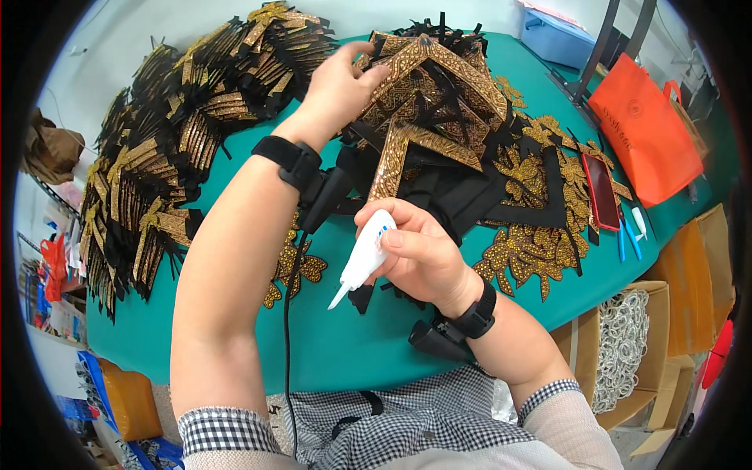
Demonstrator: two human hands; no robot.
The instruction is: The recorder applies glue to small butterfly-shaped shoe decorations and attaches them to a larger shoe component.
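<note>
My right hand [423, 251] is closed around a white squeeze bottle [366, 254], likely glue, whose narrow nozzle points down and to the left over the table. Just beyond it lies a V-shaped gold-and-black patterned trim piece [427, 141], one arm of it running down to my right fingers. My left hand [341, 90] reaches to the left edge of a pile of similar V-shaped trims [439, 63], thumb and index finger apart. Whether those fingertips touch the top trim is hard to tell.
Bundles of black-and-gold trims [157, 164] cover the left of the green table [329, 352]. Gold beaded appliqués [525, 251] lie on the right, near a red phone [600, 192], blue-handled tool [629, 235] and orange bag [646, 133]. A black cable [287, 345] hangs along my left arm.
</note>
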